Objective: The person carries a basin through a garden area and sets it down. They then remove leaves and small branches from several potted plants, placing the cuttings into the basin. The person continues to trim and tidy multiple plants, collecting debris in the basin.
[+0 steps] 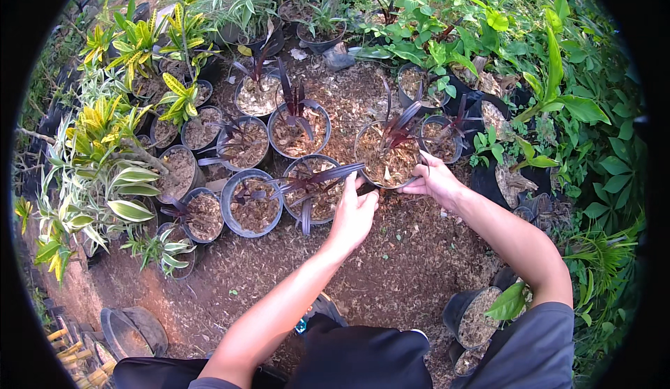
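My right hand [437, 182] grips the lower right rim of a black plastic pot [384, 185], its thumb by the edge. A dark purple strap-leaved plant [399, 127] grows in that pot, above soil strewn with pale wood chips. My left hand [356, 213] is at the pot's lower left, fingers curled; whether it grips the pot cannot be told. Its index finger meets the tip of a long purple leaf [340, 170] from the neighbouring potted plant [312, 187]. Just right of the held pot is a smaller pot [442, 138] with a similar plant.
More potted purple plants [299, 127] stand close together on the left. Yellow-green crotons [125, 48] and variegated plants [131, 195] crowd the far left. Dense greenery [602, 143] borders the right. Pots [473, 318] stand beside my right arm; an overturned-looking pot [133, 331] lies lower left.
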The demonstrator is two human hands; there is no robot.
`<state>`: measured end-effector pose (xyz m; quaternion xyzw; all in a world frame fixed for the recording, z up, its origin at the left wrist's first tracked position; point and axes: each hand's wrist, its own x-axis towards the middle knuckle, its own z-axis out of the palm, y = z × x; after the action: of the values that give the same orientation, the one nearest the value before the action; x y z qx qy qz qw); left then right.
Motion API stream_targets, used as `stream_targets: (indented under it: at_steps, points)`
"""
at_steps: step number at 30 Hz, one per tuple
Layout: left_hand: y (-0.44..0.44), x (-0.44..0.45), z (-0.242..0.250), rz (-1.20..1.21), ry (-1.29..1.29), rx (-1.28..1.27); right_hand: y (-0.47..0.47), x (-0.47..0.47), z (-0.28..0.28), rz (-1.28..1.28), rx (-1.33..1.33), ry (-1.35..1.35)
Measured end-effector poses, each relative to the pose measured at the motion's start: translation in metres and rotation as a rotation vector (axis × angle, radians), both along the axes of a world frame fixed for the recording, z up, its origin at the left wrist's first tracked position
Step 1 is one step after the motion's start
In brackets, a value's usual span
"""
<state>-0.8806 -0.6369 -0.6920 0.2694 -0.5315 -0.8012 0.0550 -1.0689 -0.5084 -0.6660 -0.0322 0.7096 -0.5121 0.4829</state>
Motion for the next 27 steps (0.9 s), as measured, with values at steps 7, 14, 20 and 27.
stream_targets:
  at_steps: [7,14,20,27]
  points:
    - [-0.021,-0.034,0.003,-0.027,-0.120,-0.292,-0.066,-0.027,-0.022,0.070,-0.008,0.081]
    - [-0.022,-0.019,0.000,-0.307,-0.234,-0.374,-0.089,-0.013,-0.037,-0.010,0.051,0.047]
    - [-0.022,0.012,-0.013,-0.445,-0.130,-0.510,-0.091,-0.003,-0.046,-0.080,0.141,0.146]
    - [-0.036,0.010,-0.021,-0.462,-0.048,-0.363,-0.099,-0.008,-0.074,-0.298,0.068,0.164]
